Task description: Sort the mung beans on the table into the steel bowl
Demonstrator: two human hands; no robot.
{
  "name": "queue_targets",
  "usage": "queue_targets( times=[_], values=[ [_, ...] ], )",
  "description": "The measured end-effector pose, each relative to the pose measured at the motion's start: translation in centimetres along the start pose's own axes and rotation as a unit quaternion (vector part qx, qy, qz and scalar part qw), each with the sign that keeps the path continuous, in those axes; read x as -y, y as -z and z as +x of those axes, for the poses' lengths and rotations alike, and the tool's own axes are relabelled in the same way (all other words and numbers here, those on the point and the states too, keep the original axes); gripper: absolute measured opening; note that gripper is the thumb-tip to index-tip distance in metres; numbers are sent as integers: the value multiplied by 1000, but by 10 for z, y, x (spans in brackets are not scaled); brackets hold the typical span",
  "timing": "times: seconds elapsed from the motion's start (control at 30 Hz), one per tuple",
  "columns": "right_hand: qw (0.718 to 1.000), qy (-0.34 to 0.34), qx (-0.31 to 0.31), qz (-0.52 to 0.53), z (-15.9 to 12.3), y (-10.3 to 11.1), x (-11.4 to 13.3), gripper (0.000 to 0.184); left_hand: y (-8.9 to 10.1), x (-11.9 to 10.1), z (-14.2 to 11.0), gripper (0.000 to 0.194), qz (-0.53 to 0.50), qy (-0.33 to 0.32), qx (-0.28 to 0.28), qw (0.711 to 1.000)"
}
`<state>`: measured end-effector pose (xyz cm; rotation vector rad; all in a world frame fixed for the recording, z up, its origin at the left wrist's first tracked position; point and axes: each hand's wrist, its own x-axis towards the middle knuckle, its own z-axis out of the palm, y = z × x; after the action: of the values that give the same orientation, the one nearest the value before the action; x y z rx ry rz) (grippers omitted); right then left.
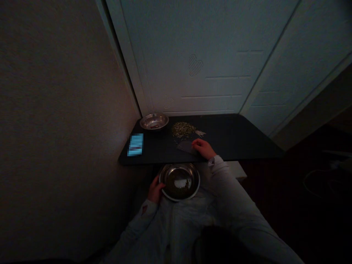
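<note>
My left hand (156, 190) grips the left rim of a metal bowl (198, 182) in my lap, just below the table's front edge. Some small greenish grains (183, 189) lie in its bottom. Over the table, my right hand (202, 147) is closed on the right end of a thin, flat, greyish scraper-like sheet (186, 146), which rests on or just above the dark surface. Just beyond the sheet is a pile of mixed green and pale grains (183, 129). A small cluster of pale grains (200, 133) sits at the pile's right side.
The dark table (236, 137) stands against a white panelled door (220, 88). A second metal bowl (154, 122) is at its back left, with a pixelated blue phone-like rectangle (135, 145) in front of it. A wall (68, 110) closes off the left side.
</note>
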<state>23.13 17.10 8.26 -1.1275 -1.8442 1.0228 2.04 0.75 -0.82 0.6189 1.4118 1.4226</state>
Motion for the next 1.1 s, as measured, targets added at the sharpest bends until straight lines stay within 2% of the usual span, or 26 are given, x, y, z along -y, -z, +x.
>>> queue_targets(
  times=[0.23, 0.53, 0.77, 0.9, 1.03, 1.1],
  values=[
    [999, -10, 8, -34, -1, 0, 1, 12, -2, -4, -3, 44, -27, 16, 3, 1000],
    [997, -2, 35, -70, 0, -1, 6, 11, 1, 0, -1, 42, 2, -10, -15, 1000],
    [994, 9, 60, -91, -2, -13, 10, 12, 1, -7, -6, 40, 29, -29, -47, 998],
    [992, 18, 94, -81, -7, -17, 15, 12, 4, -9, -8, 31, 50, -44, -75, 995],
    [992, 10, 121, -37, -10, -16, 21, 11, 5, -8, -10, 13, 58, -47, -41, 996],
    [992, 7, 127, -2, -11, -16, 23, 9, 4, -8, -10, 10, 63, -36, -24, 997]
  ],
)
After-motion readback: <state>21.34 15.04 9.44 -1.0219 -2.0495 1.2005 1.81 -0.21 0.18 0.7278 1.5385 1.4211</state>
